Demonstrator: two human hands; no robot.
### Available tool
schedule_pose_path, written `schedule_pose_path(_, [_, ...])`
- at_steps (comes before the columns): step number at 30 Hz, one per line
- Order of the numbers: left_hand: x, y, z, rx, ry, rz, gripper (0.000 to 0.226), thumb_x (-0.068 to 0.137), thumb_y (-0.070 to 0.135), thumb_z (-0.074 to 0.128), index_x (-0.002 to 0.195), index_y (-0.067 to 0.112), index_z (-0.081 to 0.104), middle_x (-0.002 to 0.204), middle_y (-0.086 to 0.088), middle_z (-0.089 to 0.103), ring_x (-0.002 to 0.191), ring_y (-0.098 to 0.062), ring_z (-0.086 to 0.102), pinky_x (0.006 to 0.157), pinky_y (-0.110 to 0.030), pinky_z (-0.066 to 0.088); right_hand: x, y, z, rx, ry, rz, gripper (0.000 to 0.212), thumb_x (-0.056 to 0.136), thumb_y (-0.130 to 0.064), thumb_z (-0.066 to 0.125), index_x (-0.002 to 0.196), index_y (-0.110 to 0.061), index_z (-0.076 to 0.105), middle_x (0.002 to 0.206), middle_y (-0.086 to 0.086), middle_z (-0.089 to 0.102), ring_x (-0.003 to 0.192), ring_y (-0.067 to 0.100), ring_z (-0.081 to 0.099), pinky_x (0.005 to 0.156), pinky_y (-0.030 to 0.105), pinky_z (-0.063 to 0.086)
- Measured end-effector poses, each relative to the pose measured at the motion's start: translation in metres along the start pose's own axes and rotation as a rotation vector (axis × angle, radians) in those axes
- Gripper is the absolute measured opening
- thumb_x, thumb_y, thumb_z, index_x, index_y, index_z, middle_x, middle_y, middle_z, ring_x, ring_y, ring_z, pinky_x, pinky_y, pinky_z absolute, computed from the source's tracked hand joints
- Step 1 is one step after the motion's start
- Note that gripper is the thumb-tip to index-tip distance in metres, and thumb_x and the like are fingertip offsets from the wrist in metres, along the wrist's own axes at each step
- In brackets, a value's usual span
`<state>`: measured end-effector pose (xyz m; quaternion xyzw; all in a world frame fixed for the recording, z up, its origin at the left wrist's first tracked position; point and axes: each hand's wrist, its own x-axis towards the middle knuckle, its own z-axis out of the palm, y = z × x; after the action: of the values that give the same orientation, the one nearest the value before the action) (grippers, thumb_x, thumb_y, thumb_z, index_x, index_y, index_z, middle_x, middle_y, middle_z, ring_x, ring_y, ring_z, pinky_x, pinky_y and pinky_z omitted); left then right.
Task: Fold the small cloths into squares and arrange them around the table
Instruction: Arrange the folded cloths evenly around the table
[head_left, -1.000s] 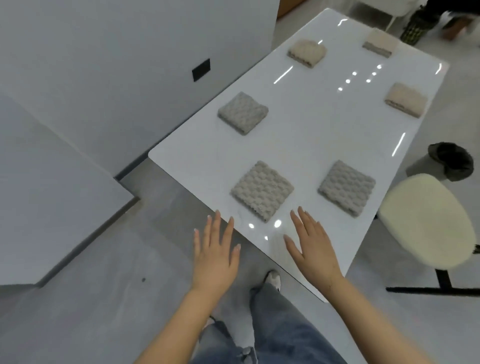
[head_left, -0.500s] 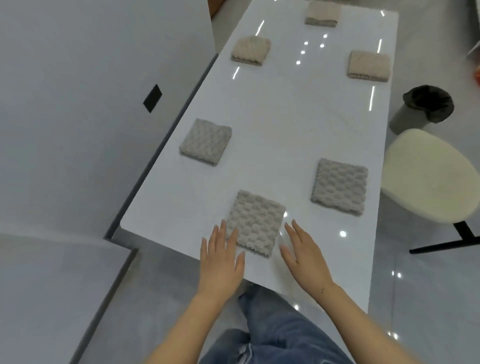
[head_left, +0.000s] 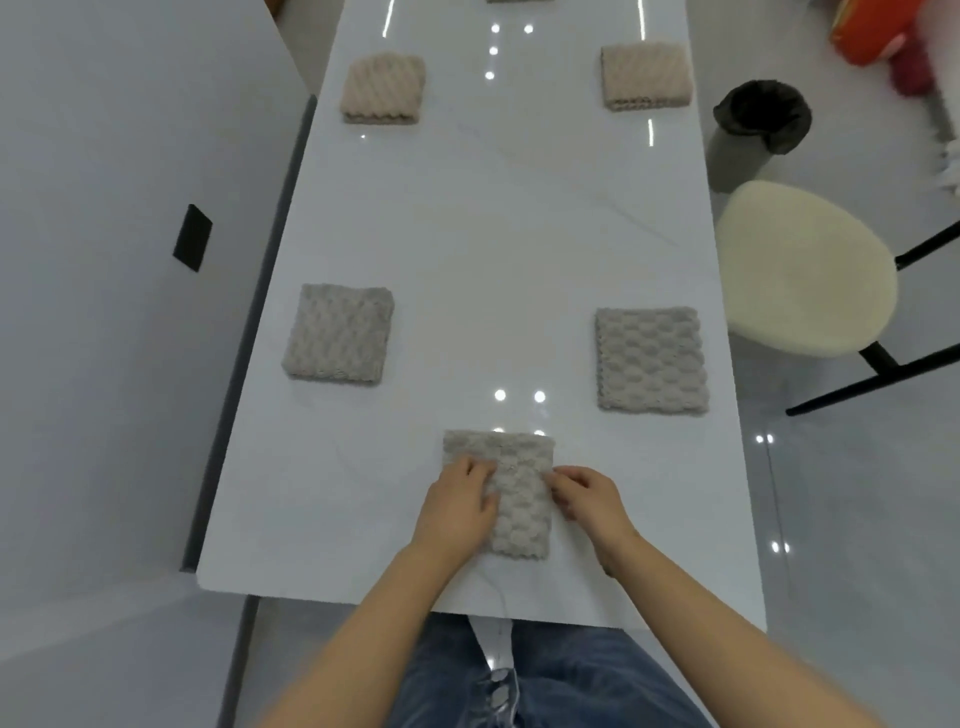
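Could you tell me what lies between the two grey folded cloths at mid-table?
Only bare glossy white tabletop separates the left grey cloth from the right one in the head view.

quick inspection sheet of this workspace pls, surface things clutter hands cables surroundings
surface: glossy white rectangular table, ceiling lights reflected in it
job's things: grey textured folded cloth at the near edge; two more grey squares; two beige squares; another cut off at the far end
clutter: nothing seen
hands: left hand and right hand grip the near cloth's sides
cables: nothing seen
surroundings: cream round stool, black-lined bin, grey wall with black plate
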<state>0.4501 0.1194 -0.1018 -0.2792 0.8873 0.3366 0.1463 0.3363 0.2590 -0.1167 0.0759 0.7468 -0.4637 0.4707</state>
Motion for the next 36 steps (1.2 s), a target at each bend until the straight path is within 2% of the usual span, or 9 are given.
schedule_pose_path(8, [0.021, -0.016, -0.021, -0.165, -0.269, -0.017, 0.042, 0.096, 0.021, 0.049, 0.137, 0.016, 0.046, 0.128, -0.001, 0.044, 0.114, -0.013, 0.046, 0.099, -0.019, 0.035, 0.007, -0.015, 0.033, 0.081, 0.144, 0.071, 0.028, 0.080, -0.021, 0.072, 0.093, 0.004, 0.068, 0.095, 0.021, 0.069, 0.088, 0.029, 0.067, 0.079, 0.039, 0.057])
schedule_pose_path(11, [0.026, -0.017, -0.032, -0.397, -0.309, -0.109, 0.030, 0.095, 0.019, 0.049, 0.123, 0.017, 0.059, 0.121, 0.003, 0.057, 0.103, -0.009, 0.056, 0.091, -0.018, 0.043, -0.005, -0.023, 0.035, 0.146, 0.139, 0.023, 0.020, 0.081, -0.020, 0.072, 0.087, -0.002, 0.068, 0.089, 0.016, 0.070, 0.081, 0.023, 0.067, 0.073, 0.032, 0.057])
schedule_pose_path(18, [0.017, -0.011, -0.081, -1.153, -0.434, -0.477, 0.032, 0.098, 0.026, 0.049, 0.112, 0.000, 0.062, 0.110, -0.017, 0.068, 0.096, -0.023, 0.067, 0.073, -0.025, 0.057, -0.049, -0.044, 0.046, 0.036, 0.251, -0.377, 0.014, 0.081, -0.015, 0.072, 0.091, -0.016, 0.063, 0.089, 0.000, 0.067, 0.080, 0.009, 0.060, 0.071, 0.019, 0.051])
schedule_pose_path(21, [0.014, -0.010, -0.094, -1.389, -0.510, -0.542, 0.045, 0.096, 0.039, 0.047, 0.118, 0.002, 0.057, 0.118, -0.019, 0.065, 0.106, -0.026, 0.065, 0.082, -0.031, 0.056, -0.069, -0.048, 0.057, -0.028, 0.243, -0.597, 0.016, 0.081, -0.009, 0.070, 0.092, -0.017, 0.062, 0.088, -0.006, 0.066, 0.081, 0.005, 0.059, 0.071, 0.013, 0.047])
schedule_pose_path(23, [0.013, -0.007, -0.100, -1.462, -0.540, -0.532, 0.052, 0.095, 0.047, 0.046, 0.121, 0.003, 0.057, 0.119, -0.018, 0.065, 0.112, -0.027, 0.063, 0.094, -0.035, 0.050, -0.073, -0.043, 0.061, -0.257, 0.263, -0.780, 0.017, 0.081, -0.011, 0.067, 0.094, -0.019, 0.061, 0.092, -0.011, 0.064, 0.086, 0.006, 0.058, 0.074, 0.015, 0.046])
schedule_pose_path(26, [0.012, -0.002, -0.100, -1.557, -0.558, -0.512, 0.052, 0.095, 0.044, 0.048, 0.126, 0.003, 0.055, 0.123, -0.018, 0.063, 0.116, -0.030, 0.059, 0.101, -0.043, 0.046, -0.074, -0.034, 0.061, -0.645, 0.231, -0.950, 0.025, 0.077, -0.016, 0.057, 0.101, -0.022, 0.059, 0.098, -0.010, 0.062, 0.090, 0.002, 0.052, 0.079, 0.016, 0.042])
schedule_pose_path(31, [0.012, -0.002, -0.085, -1.480, -0.426, -0.482, 0.040, 0.094, 0.022, 0.055, 0.126, -0.002, 0.056, 0.119, -0.018, 0.065, 0.113, -0.031, 0.061, 0.105, -0.047, 0.042, -0.073, -0.029, 0.056, -0.795, 0.101, -0.975, 0.031, 0.078, -0.016, 0.061, 0.108, -0.023, 0.060, 0.113, -0.011, 0.061, 0.104, 0.004, 0.051, 0.091, 0.015, 0.037])
schedule_pose_path(33, [0.012, -0.004, -0.083, -1.395, -0.352, -0.429, 0.036, 0.097, 0.018, 0.051, 0.127, 0.000, 0.055, 0.118, -0.016, 0.066, 0.110, -0.029, 0.063, 0.099, -0.043, 0.048, -0.074, -0.026, 0.051, -0.734, 0.057, -0.901, 0.036, 0.077, -0.016, 0.063, 0.111, -0.026, 0.061, 0.119, -0.018, 0.055, 0.111, -0.001, 0.047, 0.097, 0.012, 0.033])
schedule_pose_path(36, [0.010, -0.008, -0.084, -1.263, -0.282, -0.353, 0.032, 0.098, 0.016, 0.047, 0.127, 0.004, 0.055, 0.116, -0.012, 0.068, 0.105, -0.024, 0.066, 0.089, -0.037, 0.054, -0.080, -0.023, 0.042, -0.352, 0.042, -0.669, 0.039, 0.077, -0.005, 0.062, 0.108, -0.027, 0.063, 0.121, -0.016, 0.057, 0.116, -0.002, 0.048, 0.100, 0.013, 0.034])
